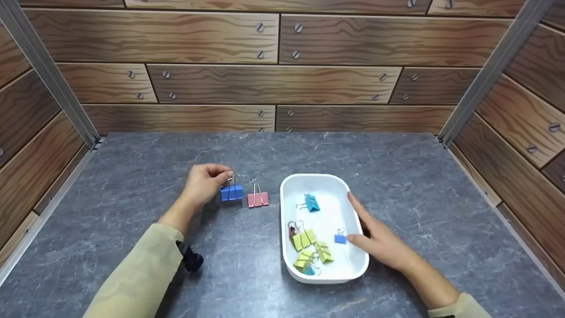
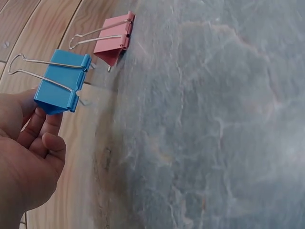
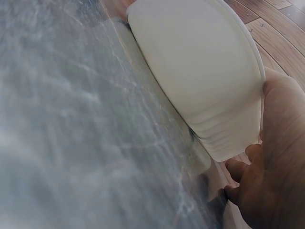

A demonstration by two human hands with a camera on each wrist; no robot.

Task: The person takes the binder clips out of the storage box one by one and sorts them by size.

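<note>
My left hand pinches a large blue binder clip near its wire handles, left of the tub. Beside it stands a pink binder clip, its handles pointing up; the left wrist view shows the blue clip apart from the pink clip. My right hand holds the right side of a white plastic tub, thumb over the rim and fingers along the outside. Inside lie a teal binder clip, several yellow clips, and a small blue clip by the thumb.
A dark red clip and another teal clip lie partly hidden among the yellow ones. The grey marbled tabletop is bounded by wood-patterned walls at the back and sides, with metal posts at the corners.
</note>
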